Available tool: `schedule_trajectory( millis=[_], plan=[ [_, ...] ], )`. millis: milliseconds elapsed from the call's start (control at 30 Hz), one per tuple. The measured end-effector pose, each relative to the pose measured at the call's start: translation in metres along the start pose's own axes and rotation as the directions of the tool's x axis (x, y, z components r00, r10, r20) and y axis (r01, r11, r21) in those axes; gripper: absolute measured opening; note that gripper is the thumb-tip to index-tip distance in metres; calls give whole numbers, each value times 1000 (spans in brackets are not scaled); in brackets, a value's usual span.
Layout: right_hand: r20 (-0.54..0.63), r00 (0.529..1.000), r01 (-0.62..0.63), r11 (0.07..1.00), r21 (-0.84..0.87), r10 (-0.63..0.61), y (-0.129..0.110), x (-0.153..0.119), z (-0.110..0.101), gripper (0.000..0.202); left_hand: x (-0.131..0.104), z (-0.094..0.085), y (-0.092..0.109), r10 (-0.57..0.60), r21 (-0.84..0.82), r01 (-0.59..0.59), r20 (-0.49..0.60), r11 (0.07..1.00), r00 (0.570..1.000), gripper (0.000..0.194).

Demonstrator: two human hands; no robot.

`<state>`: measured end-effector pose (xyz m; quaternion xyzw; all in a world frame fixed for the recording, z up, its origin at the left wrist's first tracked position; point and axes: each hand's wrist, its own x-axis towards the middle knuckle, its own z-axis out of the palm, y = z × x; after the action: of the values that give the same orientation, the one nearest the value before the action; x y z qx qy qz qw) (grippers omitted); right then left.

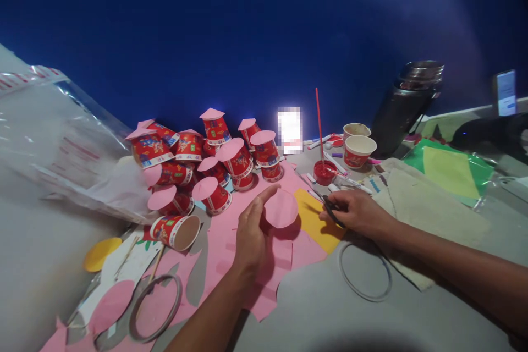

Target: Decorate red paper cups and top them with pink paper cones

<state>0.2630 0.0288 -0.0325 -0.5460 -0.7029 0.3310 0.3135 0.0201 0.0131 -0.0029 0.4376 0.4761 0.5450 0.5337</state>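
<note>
Near grey tabletop [319, 308] right of the left hand [251, 228] leaves passing room; red paper cups [240, 166] (pink tops [231, 149] included) block back left, a black cylindrical flask [391, 115] back right.

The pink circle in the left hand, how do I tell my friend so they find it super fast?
Start at the big pink sheet in the middle of the table. Over it is the person's left hand, holding the pink circle. It's the only pink piece in a hand; the pink tops nearby are on red cups.

Left fingers [267, 193]: pink disc [282, 209]; right fingers [337, 198]: scissors [331, 212].
</note>
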Motion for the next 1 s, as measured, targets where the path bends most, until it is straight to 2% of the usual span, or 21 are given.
schedule_trajectory(
  millis=[67,133,233,333,467,533,633,700,767,833,933,1000],
  plan=[
    [-8,999,-41,997,66,42,-1,-1,1,40,0,-1,2,33,51,-34,16,998,999,35],
    [77,988,-145,963,228,131,-4,-3,3,37,-1,0,4,19,41,-19,5,999,1000,43],
    [255,948,-301,795,526,190,-11,-10,10,44,-3,6,6,-9,10,10,-52,1000,999,57],
    [309,942,-318,656,685,133,-19,-18,18,54,-6,13,4,-41,-5,41,-75,999,996,59],
    [310,941,-321,647,692,135,-30,-23,28,52,-10,21,-4,-146,-138,140,-34,981,989,45],
    [278,944,-327,629,705,179,-35,-22,31,49,-14,24,-10,-223,-202,226,37,953,974,37],
    [205,954,-298,596,746,220,-38,-21,30,47,-18,26,-12,-283,-185,308,151,933,947,34],
    [193,954,-294,596,747,229,-37,-20,27,46,-19,24,-9,-245,-135,267,161,954,956,39],
    [214,951,-309,610,730,225,-35,-20,23,43,-18,20,-2,-148,-44,155,124,987,981,44],
    [254,944,-330,623,709,211,-32,-20,19,38,-15,15,6,-67,71,58,131,996,989,37],
    [311,936,-340,644,685,164,-29,-18,16,32,-12,12,11,-89,248,23,261,969,961,11],
    [324,937,-329,656,679,134,-27,-16,16,33,-12,13,11,-160,332,48,319,942,934,11]
  ],
)
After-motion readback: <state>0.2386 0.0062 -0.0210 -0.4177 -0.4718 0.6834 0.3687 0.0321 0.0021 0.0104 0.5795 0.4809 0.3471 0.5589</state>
